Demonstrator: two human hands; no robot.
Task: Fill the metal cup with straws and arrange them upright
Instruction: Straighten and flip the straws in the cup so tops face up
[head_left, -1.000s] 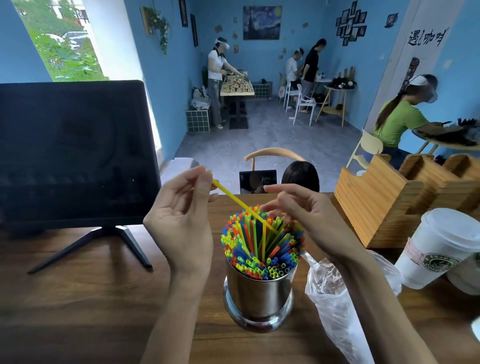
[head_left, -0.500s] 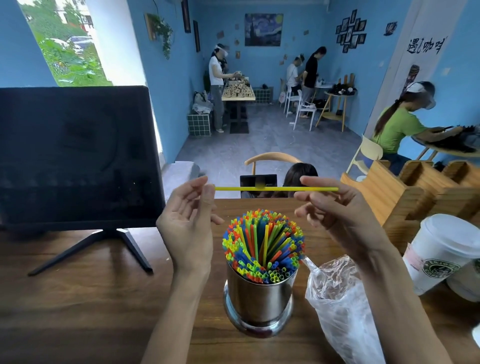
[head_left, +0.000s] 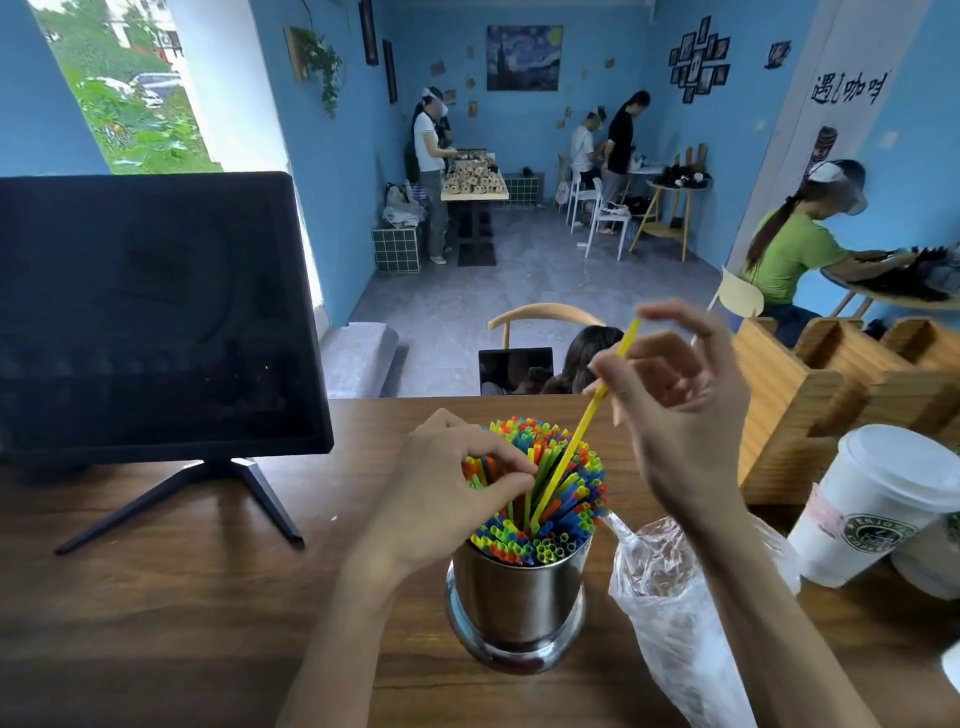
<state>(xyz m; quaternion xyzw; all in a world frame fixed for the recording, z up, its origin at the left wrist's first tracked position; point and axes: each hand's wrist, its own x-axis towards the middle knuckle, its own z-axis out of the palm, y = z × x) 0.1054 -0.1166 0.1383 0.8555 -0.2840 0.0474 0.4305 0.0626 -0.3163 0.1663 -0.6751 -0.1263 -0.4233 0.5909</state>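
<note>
Item: yellow straw (head_left: 587, 415), tilted, pinched high by the right hand (head_left: 675, 410), lower end among the packed straws (head_left: 540, 488) in the metal cup (head_left: 517, 597) at lower centre; left hand (head_left: 452, 493) apparently parts a gap; seat it by straightening, then pressing gently.

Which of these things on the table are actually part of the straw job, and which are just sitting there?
Part of the job:
metal cup
bundle of straws
yellow straw
left hand
right hand

Just lying about:
black monitor
plastic bag
paper coffee cup
wooden holder
</note>
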